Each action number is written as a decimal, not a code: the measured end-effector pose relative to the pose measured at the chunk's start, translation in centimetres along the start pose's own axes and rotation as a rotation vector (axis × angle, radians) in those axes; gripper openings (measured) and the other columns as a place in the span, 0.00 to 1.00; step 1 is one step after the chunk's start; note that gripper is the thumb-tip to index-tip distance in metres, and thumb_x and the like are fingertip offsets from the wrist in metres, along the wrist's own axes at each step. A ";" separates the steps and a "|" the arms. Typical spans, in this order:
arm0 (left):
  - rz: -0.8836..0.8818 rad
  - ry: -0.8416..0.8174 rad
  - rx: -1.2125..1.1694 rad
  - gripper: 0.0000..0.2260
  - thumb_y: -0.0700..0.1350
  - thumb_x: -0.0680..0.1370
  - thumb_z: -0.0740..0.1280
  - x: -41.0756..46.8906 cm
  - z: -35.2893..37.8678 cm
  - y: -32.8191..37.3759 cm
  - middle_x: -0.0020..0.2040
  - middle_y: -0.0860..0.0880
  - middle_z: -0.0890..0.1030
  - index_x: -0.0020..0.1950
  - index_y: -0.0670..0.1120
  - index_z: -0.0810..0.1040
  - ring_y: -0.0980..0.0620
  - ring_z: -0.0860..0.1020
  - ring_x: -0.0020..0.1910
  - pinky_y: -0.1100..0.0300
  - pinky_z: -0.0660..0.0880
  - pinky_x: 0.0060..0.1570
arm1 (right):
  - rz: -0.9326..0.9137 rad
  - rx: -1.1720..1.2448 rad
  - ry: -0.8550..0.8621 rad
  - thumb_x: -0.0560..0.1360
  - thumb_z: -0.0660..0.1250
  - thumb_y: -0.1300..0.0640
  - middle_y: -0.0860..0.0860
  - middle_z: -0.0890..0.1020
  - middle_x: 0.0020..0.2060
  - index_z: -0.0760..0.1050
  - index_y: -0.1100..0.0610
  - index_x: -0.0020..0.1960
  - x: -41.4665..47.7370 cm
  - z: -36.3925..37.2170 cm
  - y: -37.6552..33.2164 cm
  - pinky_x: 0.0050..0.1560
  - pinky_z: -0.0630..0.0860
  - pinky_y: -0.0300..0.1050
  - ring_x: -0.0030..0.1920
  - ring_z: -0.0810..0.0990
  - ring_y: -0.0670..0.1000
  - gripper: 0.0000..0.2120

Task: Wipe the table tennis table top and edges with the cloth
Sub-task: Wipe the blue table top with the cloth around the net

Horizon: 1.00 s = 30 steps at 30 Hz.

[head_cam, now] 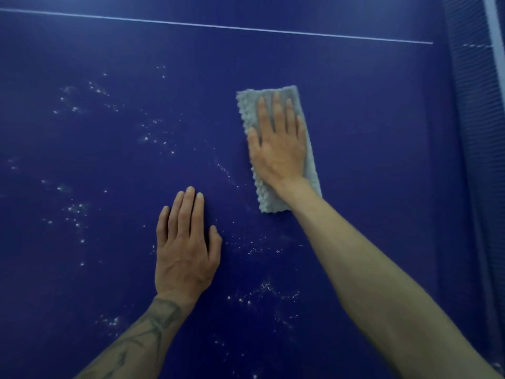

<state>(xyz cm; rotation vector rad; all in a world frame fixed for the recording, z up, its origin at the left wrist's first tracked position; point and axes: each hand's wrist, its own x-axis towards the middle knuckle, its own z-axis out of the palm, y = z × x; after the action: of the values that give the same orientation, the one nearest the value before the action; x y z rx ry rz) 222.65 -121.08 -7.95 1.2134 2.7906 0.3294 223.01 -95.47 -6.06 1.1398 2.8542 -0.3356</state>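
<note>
The dark blue table tennis table top (369, 119) fills the view. A folded grey cloth (248, 110) lies flat on it right of centre. My right hand (278, 149) presses flat on the cloth with fingers spread, covering most of it. My left hand (185, 250) rests flat on the bare table, lower and to the left of the cloth, holding nothing. White specks and droplets (76, 209) are scattered over the left and lower parts of the surface.
A thin white line (218, 26) crosses the table near the top of the view. At the far right stands the net (475, 132) with its white top band (494, 36).
</note>
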 end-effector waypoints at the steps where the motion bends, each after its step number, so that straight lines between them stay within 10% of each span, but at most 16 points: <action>1: 0.001 -0.001 0.001 0.27 0.49 0.85 0.55 0.0 -0.1 0.0 0.83 0.41 0.61 0.83 0.38 0.61 0.43 0.58 0.84 0.41 0.55 0.82 | -0.067 -0.002 -0.006 0.87 0.46 0.44 0.54 0.44 0.87 0.43 0.52 0.88 -0.8 0.6 -1.3 0.85 0.43 0.59 0.86 0.41 0.56 0.32; 6: 0.005 0.006 0.006 0.27 0.49 0.85 0.56 0.0 -0.1 -0.1 0.83 0.41 0.61 0.83 0.38 0.61 0.42 0.59 0.83 0.41 0.54 0.83 | -0.397 0.001 -0.043 0.88 0.51 0.44 0.54 0.48 0.87 0.50 0.53 0.87 -9.2 2.2 -1.6 0.84 0.49 0.60 0.86 0.44 0.55 0.31; 16: -0.012 0.003 -0.004 0.27 0.48 0.85 0.56 0.1 -0.3 0.2 0.83 0.42 0.61 0.82 0.39 0.61 0.44 0.58 0.84 0.43 0.53 0.83 | 0.121 0.014 0.014 0.88 0.46 0.43 0.55 0.44 0.87 0.43 0.52 0.88 -4.4 0.8 0.5 0.85 0.44 0.60 0.86 0.42 0.57 0.32; 22: -0.002 0.013 -0.015 0.27 0.48 0.85 0.56 0.1 -0.4 0.1 0.83 0.41 0.61 0.82 0.38 0.61 0.43 0.58 0.84 0.43 0.53 0.83 | -0.306 0.055 -0.022 0.87 0.53 0.44 0.53 0.50 0.87 0.52 0.52 0.87 -14.0 2.8 -1.0 0.84 0.51 0.61 0.86 0.45 0.55 0.31; 30: -0.012 0.015 -0.025 0.26 0.48 0.85 0.55 0.1 -0.4 0.3 0.83 0.42 0.61 0.82 0.39 0.61 0.44 0.58 0.84 0.44 0.52 0.83 | 0.129 -0.008 0.014 0.87 0.44 0.42 0.54 0.45 0.87 0.44 0.51 0.88 -9.8 0.8 5.0 0.85 0.45 0.60 0.86 0.43 0.56 0.32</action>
<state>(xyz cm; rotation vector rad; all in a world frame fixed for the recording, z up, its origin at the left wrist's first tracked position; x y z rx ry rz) 222.75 -120.90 -7.45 1.1939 2.7967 0.3724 233.48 -98.74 -6.49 1.3218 2.7731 -0.3103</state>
